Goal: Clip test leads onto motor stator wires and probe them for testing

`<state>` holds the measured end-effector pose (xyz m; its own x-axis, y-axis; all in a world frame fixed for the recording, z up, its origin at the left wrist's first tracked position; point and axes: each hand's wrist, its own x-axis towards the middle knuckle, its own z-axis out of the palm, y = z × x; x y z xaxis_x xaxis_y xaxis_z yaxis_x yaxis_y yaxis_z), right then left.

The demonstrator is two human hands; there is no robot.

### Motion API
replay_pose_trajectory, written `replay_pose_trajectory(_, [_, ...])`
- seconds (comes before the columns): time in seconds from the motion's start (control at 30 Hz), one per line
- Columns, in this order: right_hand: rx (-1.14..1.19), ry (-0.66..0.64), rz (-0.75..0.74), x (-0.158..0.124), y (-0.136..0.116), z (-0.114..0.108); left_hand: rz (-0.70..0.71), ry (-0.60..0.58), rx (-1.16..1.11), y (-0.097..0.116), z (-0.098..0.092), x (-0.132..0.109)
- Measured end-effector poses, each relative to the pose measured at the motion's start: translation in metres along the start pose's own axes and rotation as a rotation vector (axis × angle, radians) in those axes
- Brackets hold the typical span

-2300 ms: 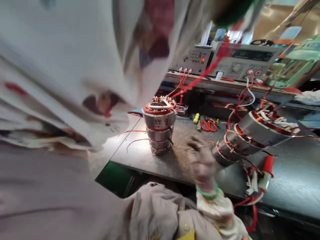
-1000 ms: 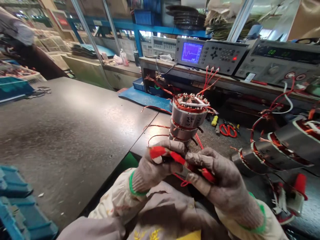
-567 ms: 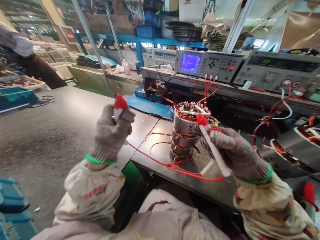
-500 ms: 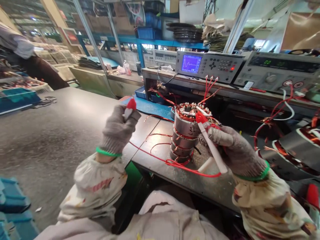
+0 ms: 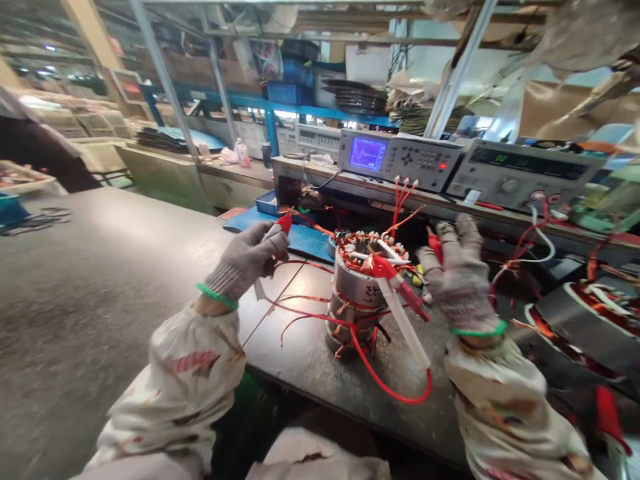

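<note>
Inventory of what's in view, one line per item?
wound stator: 2, silver with copper windings; one upright mid-bench, one on its side at right
white probe: 1, red tip, leaning against the upright stator
red lead: 1, red, looped on the bench in front of the stator
bench: 1, dark grey, under everything
mat: 1, blue, behind the stator
testers: 2, grey, on the back shelf, one with a blue screen, one with green digits
small probe: 1, red tip, in the left hand
left hand: grey glove, green cuff, raised at left
right hand: grey glove, green cuff, open, raised at right
</note>
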<state>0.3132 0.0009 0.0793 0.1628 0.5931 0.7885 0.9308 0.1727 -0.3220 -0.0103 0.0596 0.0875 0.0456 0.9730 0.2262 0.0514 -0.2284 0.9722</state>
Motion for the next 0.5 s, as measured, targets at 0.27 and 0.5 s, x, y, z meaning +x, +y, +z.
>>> replay_pose_trajectory(0.27, [0.013,0.039,0.134,0.048,0.008,0.045,-0.047,-0.007,-0.023,0.003,-0.007,0.0])
replay_pose_trajectory(0.5, [0.001,0.053,0.113,0.041,0.016,0.044,-0.053,0.004,-0.044,0.002,-0.004,-0.001])
